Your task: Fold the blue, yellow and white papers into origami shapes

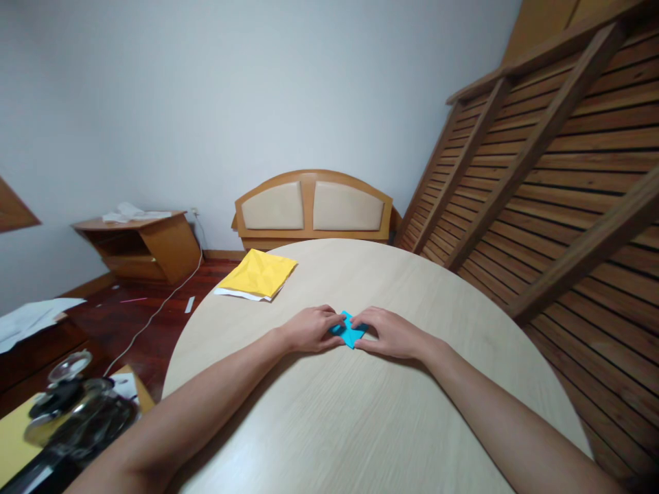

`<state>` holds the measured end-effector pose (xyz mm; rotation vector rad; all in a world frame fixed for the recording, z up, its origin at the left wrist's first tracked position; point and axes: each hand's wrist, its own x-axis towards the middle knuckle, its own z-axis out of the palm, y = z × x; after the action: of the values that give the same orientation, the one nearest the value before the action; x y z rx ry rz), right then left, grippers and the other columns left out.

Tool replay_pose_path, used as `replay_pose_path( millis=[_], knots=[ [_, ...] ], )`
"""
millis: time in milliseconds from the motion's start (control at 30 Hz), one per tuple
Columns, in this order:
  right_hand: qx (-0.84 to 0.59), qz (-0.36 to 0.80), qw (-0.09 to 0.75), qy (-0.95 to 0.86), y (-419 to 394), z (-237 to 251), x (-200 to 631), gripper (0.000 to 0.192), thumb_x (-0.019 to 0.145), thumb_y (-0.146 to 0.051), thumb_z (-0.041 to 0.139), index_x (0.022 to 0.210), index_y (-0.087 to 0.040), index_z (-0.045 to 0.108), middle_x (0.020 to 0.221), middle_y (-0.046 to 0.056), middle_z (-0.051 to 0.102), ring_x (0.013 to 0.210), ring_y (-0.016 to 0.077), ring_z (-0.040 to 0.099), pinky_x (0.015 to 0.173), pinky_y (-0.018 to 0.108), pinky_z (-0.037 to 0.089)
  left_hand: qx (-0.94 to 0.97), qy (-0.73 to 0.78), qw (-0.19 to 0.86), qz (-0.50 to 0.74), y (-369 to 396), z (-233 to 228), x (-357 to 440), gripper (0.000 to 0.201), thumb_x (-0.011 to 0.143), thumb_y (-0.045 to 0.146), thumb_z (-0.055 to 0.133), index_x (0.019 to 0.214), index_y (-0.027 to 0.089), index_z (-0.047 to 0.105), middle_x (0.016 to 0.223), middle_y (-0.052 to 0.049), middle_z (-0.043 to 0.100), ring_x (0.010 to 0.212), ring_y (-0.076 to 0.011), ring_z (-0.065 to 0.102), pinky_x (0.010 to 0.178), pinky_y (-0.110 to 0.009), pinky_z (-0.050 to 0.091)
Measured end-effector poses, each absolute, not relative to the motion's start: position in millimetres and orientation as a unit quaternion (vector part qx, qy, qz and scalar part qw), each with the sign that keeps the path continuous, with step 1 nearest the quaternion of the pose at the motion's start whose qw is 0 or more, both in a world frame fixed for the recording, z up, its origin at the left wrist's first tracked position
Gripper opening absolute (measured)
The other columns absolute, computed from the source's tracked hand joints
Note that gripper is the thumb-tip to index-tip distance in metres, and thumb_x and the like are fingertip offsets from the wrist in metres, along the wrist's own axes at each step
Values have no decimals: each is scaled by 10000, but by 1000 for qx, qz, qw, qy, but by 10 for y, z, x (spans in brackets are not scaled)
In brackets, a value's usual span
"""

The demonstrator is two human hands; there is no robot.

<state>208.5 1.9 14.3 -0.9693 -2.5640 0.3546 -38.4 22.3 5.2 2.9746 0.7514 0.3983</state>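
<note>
A small folded piece of blue paper (351, 333) lies on the round pale wooden table (329, 425), between my two hands. My left hand (315, 329) grips its left side, fingers above and thumb at the near edge. On the right side, my right hand (388, 332) pinches the paper with fingertips and thumb. Fingers cover both side corners, so only the middle and the near and far points of the paper show.
Yellow paper with white sheets under it (257, 274) rests at the table's far left. Beyond stands a headboard (309, 206). Wooden slats (540, 171) lean along the right. At lower left is a glass pot (93, 412); a cabinet (139, 243) stands farther back.
</note>
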Motion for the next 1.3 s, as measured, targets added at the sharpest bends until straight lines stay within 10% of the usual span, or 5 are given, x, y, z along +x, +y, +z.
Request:
replay_pose_path(
  millis=[1300],
  knots=[
    [-345,58,137,-927,15,155,2022,207,963,-325,566,979,-211,738,875,76,706,833,215,629,759,301,432,969,208,15,134,212,60,-391,332,1040,317,366,1111,234,679,1297,-55,644,1105,-221,611,1012,-361,470]
  ],
)
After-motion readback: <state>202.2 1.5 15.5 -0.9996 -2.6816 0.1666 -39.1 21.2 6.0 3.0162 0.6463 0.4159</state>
